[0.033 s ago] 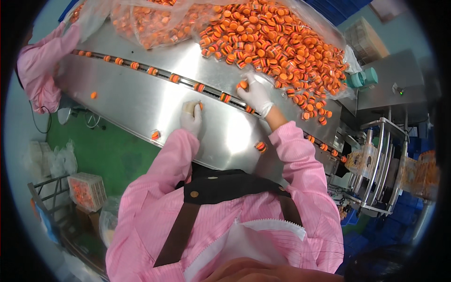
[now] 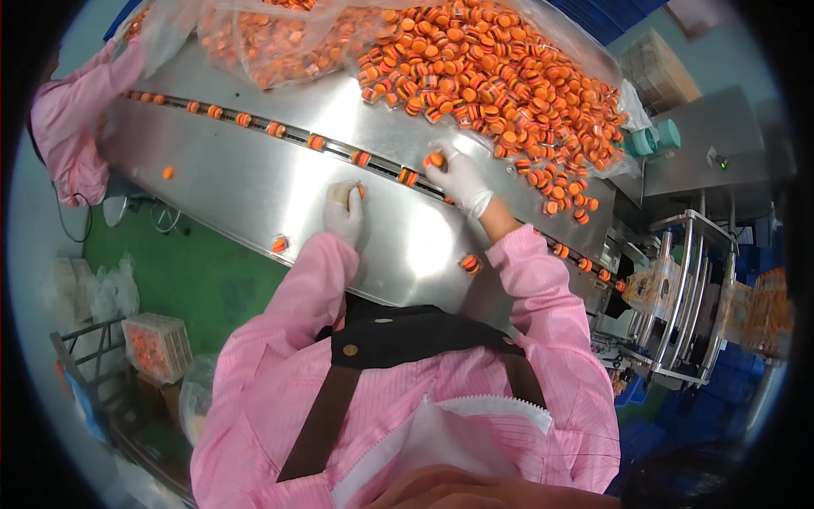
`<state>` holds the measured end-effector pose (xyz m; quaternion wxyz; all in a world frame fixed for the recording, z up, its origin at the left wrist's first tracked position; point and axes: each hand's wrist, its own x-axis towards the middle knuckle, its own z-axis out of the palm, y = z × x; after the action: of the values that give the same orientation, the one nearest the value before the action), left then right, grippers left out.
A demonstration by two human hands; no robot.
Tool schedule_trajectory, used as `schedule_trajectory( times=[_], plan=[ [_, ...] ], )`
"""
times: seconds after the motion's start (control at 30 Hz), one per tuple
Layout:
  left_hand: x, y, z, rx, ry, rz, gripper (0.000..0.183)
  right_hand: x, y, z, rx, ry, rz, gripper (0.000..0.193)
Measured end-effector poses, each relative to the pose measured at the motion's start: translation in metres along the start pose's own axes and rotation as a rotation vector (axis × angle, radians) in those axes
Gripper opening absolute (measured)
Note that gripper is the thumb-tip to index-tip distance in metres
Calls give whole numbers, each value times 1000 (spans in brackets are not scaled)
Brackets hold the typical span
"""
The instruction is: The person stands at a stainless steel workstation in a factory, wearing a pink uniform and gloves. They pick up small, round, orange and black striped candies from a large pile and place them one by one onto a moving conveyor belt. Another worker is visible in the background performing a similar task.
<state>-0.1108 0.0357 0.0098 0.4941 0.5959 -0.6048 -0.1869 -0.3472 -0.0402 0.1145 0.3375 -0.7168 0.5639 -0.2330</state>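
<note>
A candy (image 2: 434, 159) is held in the narrow grip of the right hand (image 2: 463, 180), at the frame's upper centre. A second candy (image 2: 362, 192), mostly hidden, is enclosed by the curled left hand (image 2: 343, 216), left of centre. Between worktop (image 2: 237, 191) halves, a diagonal track (image 2: 296, 135) is lined with spaced candies (image 2: 242, 120). A pile (image 2: 492, 85) is heaped at upper right; a co-worker's sleeve (image 2: 80, 102) is seen upper left.

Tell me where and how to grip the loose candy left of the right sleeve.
Pinch the candy by opposite sides of its rounded edge, probably best from above: it is small, lies apart on the flat table, and the right sleeve flanks it.
</note>
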Motion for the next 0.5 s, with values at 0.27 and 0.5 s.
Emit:
schedule_trajectory(
  times=[0.27, 0.5],
  plan=[
    [-3, -6, 3, -66, -16, -51, 19, -65, 25, 11, -23, -236, -213, 23],
    [-3, -8, 5, -74, -12, -52, 20, -68, 41, -13, -23, -134, -228, 35]
  ],
)
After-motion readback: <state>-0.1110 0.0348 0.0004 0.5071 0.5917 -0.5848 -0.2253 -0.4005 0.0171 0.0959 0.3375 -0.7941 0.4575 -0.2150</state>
